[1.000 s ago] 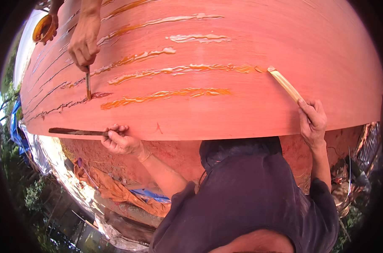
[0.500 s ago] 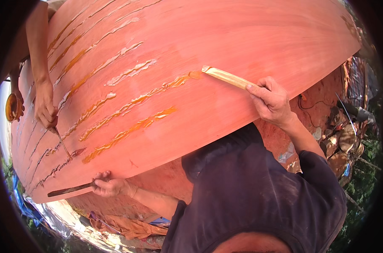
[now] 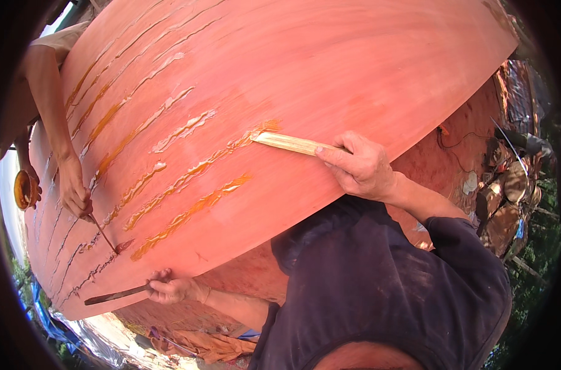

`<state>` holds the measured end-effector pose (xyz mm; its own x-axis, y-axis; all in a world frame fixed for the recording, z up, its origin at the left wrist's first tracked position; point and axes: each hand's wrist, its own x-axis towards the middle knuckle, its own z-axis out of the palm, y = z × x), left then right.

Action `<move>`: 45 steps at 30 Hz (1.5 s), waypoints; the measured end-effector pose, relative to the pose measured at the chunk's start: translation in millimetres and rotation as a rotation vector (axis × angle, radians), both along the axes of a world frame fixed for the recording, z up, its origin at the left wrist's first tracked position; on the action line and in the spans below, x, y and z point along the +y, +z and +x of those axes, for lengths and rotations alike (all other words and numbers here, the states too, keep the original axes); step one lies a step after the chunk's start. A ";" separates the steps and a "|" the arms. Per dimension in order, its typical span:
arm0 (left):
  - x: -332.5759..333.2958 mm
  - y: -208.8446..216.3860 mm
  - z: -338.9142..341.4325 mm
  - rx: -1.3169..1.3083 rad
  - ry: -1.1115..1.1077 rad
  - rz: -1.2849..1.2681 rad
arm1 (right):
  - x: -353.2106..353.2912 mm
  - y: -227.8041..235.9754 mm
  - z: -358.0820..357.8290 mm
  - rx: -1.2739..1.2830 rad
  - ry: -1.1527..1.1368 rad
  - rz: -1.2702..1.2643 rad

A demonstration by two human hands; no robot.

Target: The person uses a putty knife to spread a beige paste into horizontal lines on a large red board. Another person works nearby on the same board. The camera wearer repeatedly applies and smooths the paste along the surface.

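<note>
My right hand (image 3: 361, 163) is closed around a flat pale wooden stick (image 3: 290, 143). The stick's far tip rests at the upper end of a wet amber strip (image 3: 200, 168) on a large curved reddish wooden surface (image 3: 336, 80), shaped like a boat's hull. In my left hand (image 3: 175, 290), near the lower edge of that surface, is a thin dark flat strip (image 3: 115, 296) pointing left; its exact kind is unclear. More amber and whitish raised strips (image 3: 191, 213) run along the wood around the pale stick.
At the left, another person's hand (image 3: 75, 192) works a thin rod (image 3: 104, 235) against the wood; their other hand holds a small amber-stained bowl (image 3: 26, 190). Reddish ground, an orange-brown cloth (image 3: 212, 346) and cut logs (image 3: 499, 229) lie beyond the surface's near edge.
My right hand has drawn the pale stick's tip back left, from beyond the amber strip's end onto the strip. My left hand still holds the dark strip. The view has shifted slightly.
</note>
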<state>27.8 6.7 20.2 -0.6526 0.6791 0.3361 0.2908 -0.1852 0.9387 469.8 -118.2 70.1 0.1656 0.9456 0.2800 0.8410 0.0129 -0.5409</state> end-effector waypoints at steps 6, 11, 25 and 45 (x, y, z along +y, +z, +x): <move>-0.8 -2.2 -6.0 0.015 -0.001 -0.005 | -7.4 11.5 34.2 -0.200 0.008 -0.045; 0.0 -2.7 -4.7 -0.008 0.004 0.006 | -7.9 14.2 36.3 -0.149 -0.022 0.037; -1.9 -2.6 -2.5 0.036 0.032 -0.036 | -16.4 -2.5 47.0 0.550 -0.131 -0.106; -2.1 -3.6 -3.7 0.027 0.011 0.011 | -1.6 9.4 106.3 0.688 -0.189 -0.493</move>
<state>24.1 4.6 16.6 -0.6508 0.6681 0.3607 0.3176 -0.1920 0.9286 576.1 -119.8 79.5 0.3143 0.8723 -0.3746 0.2895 -0.4638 -0.8373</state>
